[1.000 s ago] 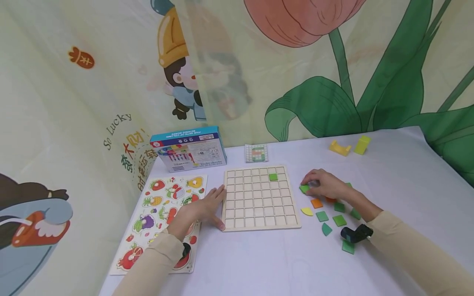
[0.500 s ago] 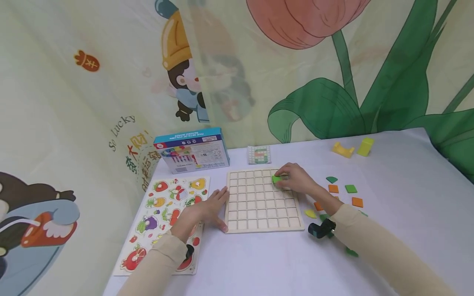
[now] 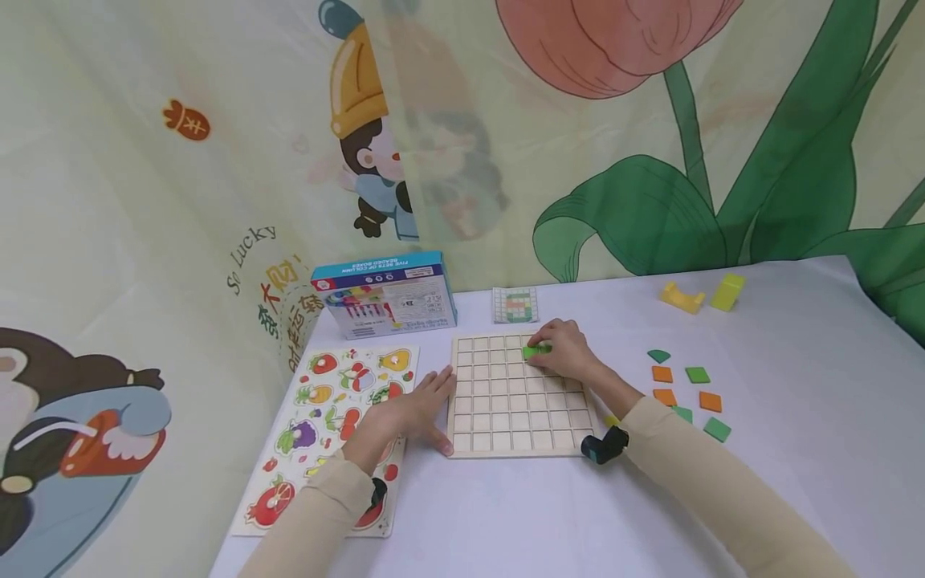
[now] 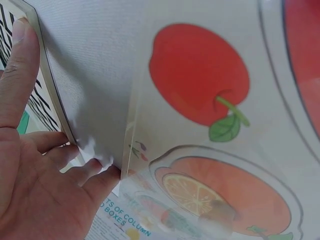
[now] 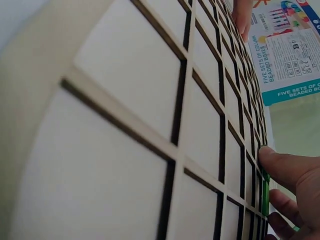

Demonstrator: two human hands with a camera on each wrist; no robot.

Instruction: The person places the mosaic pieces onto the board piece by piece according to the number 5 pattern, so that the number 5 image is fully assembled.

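Note:
A wooden grid board [image 3: 491, 419] lies at the middle of the table. My left hand [image 3: 413, 413] rests along its left edge with straight fingers; in the left wrist view the thumb [image 4: 20, 60] touches the frame. Over the board's upper right cells, my right hand [image 3: 569, 353] pinches a green square tile [image 3: 531, 353] between thumb and fingers. Just right of that tile, another green one shows partly under the fingers. From the right wrist view, the thumb [image 5: 280, 162] is at the board's far side, beside a strip of green tile [image 5: 266, 197].
Orange tiles [image 3: 711, 401] and green tiles [image 3: 697, 375] lie loose right of the board, some behind the sleeve. A pattern card [image 3: 515, 305] and a blue-and-white box [image 3: 390, 297] stand behind. A fruit puzzle board [image 3: 296, 474] lies left; yellow blocks [image 3: 681, 298] sit at back right.
My right hand has carried a green tile from the loose pieces leftward onto the board, beside the green tile lying there. The left hand stays at the board's edge.

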